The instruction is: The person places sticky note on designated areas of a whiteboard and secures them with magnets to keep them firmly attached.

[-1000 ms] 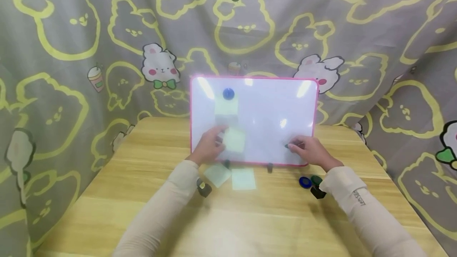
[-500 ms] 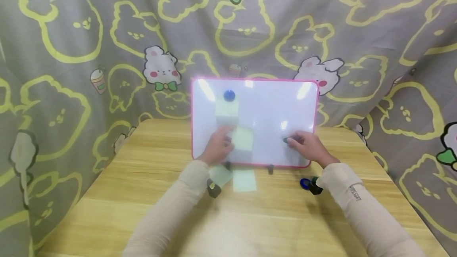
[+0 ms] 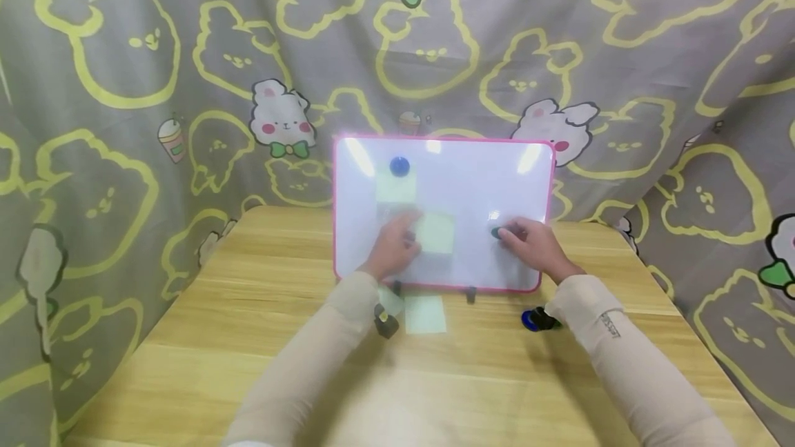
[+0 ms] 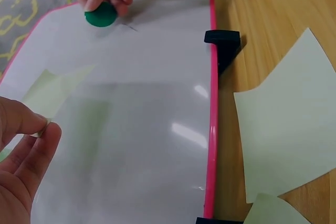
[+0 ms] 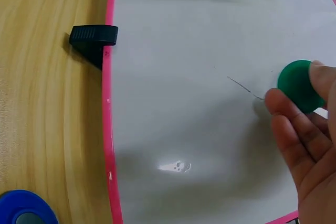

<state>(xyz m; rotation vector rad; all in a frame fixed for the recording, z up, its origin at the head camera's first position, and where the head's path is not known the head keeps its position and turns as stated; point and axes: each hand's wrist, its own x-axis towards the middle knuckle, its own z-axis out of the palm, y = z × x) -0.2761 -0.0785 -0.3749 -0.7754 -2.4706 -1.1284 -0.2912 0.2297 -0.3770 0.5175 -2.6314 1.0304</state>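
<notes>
A pink-framed whiteboard (image 3: 478,185) stands upright on the wooden table (image 3: 248,336). My left hand (image 3: 410,240) pinches the left edge of a pale green sticky note (image 3: 436,233) and holds it against the middle of the board; the pinching fingers (image 4: 44,129) and the note (image 4: 52,90) also show in the left wrist view. My right hand (image 3: 506,234) pinches a round green magnet (image 3: 497,232) at the board's right part; the magnet (image 5: 298,85) lies between thumb and fingers (image 5: 294,124). A blue magnet (image 3: 399,166) pins another green note (image 3: 395,188) at the upper left.
Loose green notes (image 3: 425,314) lie on the table in front of the board. A blue magnet (image 3: 530,321) sits by my right forearm. Black stand feet (image 4: 223,38) hold the board's lower edge. Patterned cloth (image 3: 124,88) hangs behind and to both sides.
My left hand has carried the note up and to the right across the board. My right hand has raised the green magnet slightly higher on the board.
</notes>
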